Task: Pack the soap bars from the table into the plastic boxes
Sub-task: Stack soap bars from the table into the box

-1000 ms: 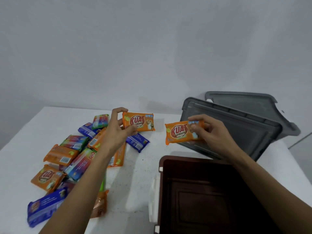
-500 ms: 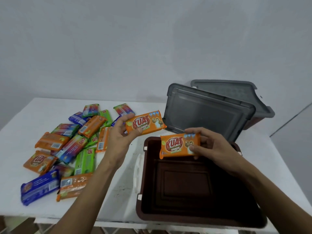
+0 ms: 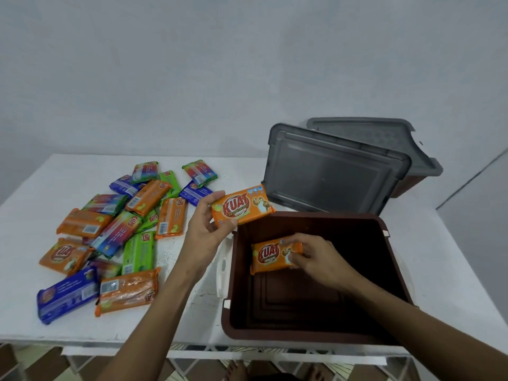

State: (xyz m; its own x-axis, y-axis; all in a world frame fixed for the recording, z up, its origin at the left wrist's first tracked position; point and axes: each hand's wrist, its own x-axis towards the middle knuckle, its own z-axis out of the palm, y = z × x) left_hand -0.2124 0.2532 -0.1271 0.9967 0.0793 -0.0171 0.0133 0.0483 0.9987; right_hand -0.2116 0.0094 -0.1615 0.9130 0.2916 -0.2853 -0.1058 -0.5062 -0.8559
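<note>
Glossy plastic soap wrappers (image 3: 125,294); matt brown plastic box (image 3: 395,273).

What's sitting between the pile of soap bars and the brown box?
In the head view, mostly bare white table, crossed by the left hand holding an orange soap bar.

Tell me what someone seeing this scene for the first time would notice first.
Two bright orange soap bars stand out: the right hand holds one low inside the empty brown box, while the left hand holds another above the box's far-left corner. To the left, a colourful heap of soap bars covers the white table.
</note>
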